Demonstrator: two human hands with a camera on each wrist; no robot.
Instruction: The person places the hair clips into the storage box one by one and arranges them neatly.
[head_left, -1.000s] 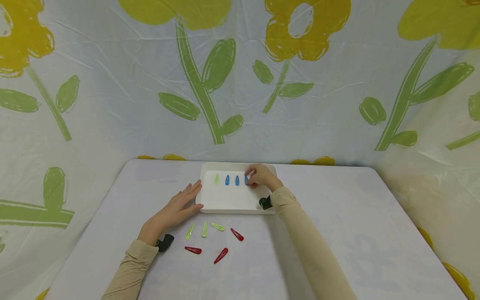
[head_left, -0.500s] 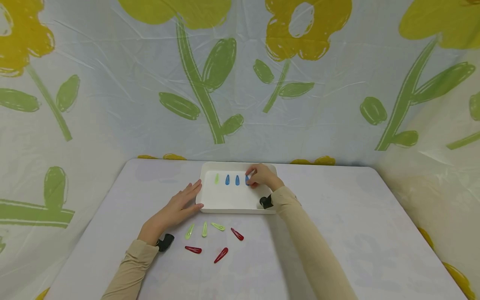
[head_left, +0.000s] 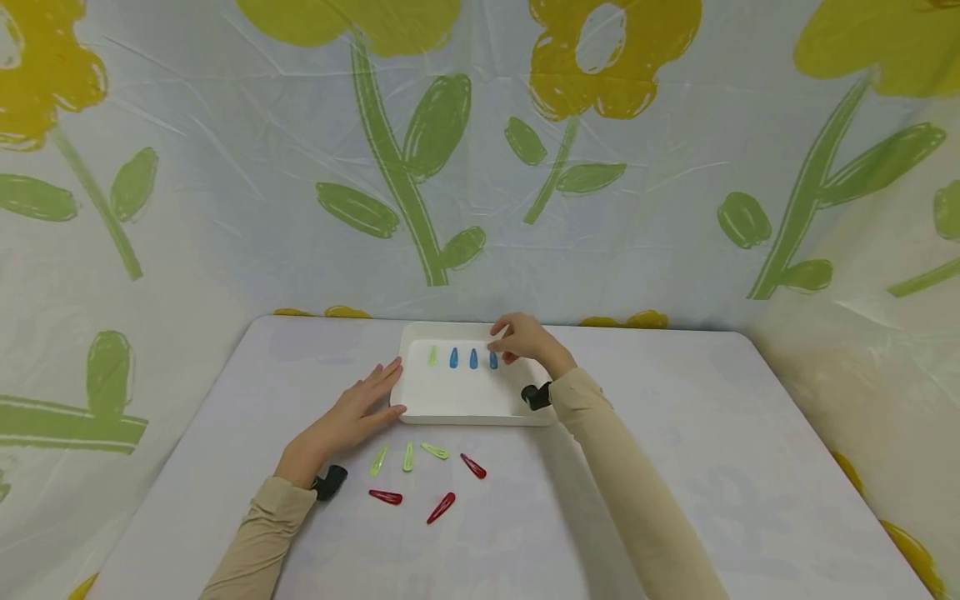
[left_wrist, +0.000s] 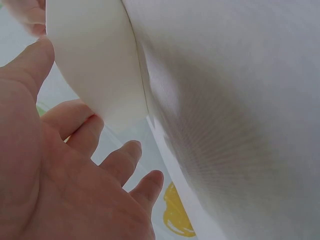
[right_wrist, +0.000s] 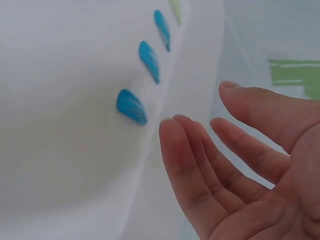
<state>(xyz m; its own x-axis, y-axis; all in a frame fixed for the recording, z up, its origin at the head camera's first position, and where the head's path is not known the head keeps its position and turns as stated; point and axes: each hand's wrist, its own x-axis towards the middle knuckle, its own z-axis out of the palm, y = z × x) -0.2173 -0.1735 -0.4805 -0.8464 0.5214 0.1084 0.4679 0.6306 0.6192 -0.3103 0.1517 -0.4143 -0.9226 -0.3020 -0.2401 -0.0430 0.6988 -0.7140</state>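
- Three blue clips [head_left: 473,359] lie in a row toward the far side of the white tray [head_left: 465,398], narrow ends pointing away from the person; the gaps between them look even, which probably makes each one easy to pinch singly.
- One green clip [head_left: 432,357] sits at the left end of that row, lined up the same way, so the order seems deliberate rather than chance.
- Beside the rightmost blue clip [right_wrist: 131,107], the right hand [head_left: 528,342] is released: thumb and fingertips stand apart, bent loosely around nothing, and the clip lies flat and untouched on the tray floor.
- At the tray's left side, the left hand [head_left: 360,415] has its fingers spread and relaxed, grasping nothing; thumb and forefinger touch the outer wall, likely to steady the light-looking tray against sliding.
- Nearer the person, three green clips [head_left: 408,457] and three red clips [head_left: 441,507] lie at mixed angles on the table [head_left: 675,467], within easy reach of both hands, it seems.
- Beige sleeves [head_left: 637,492] end at the wrists, probably to leave the fingers free.
- Behind the table hangs a flower-patterned cloth [head_left: 660,250].
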